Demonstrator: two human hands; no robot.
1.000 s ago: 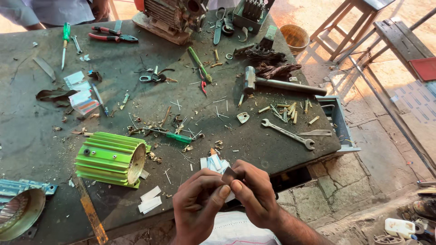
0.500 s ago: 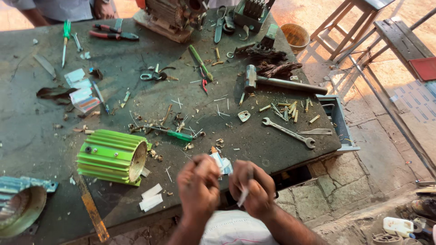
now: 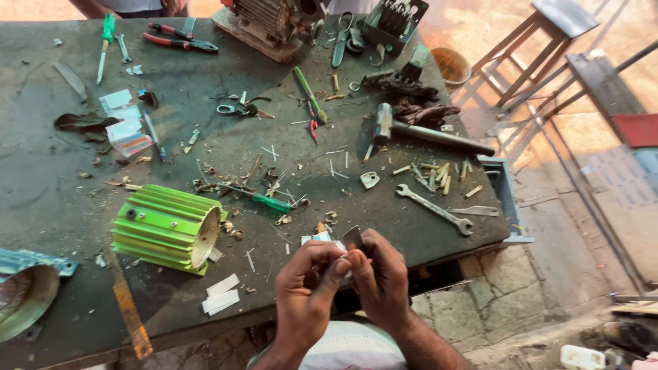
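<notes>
- Two hands are meeting at the near edge of the dark, littered table (image 3: 41, 199), and both are pinching one small thing between them: a thin grey strip of sheet, metal or stiff card, I cannot tell which (image 3: 354, 238).
- My left hand (image 3: 310, 288) is curling in from the left, thumb and forefinger closing on the lower part of the grey strip; my right hand (image 3: 380, 274) is wrapping it from the right, fingers folded over.
- Neither hand is nearer than the other; the strip is sitting right where the fingertips are touching, held above the table edge and not resting on it.
- Its long axis is running roughly away from me, tilted a little to the left, with the free end pointing up and toward the far side of the table. The lower end is hidden inside my fingers.
- Just beyond the free end, small white slips of paper (image 3: 322, 238) are lying on the table, close to my fingertips.
- Off to my left, well apart from the hands, the bright green ribbed motor housing (image 3: 164, 227) is lying on its side, open mouth facing right.
- Farther out to my right, the steel open-ended spanner (image 3: 434, 209) is lying slantwise, clear of both hands.
- A green-handled screwdriver (image 3: 264, 200) is lying between the housing and the spanner.
</notes>
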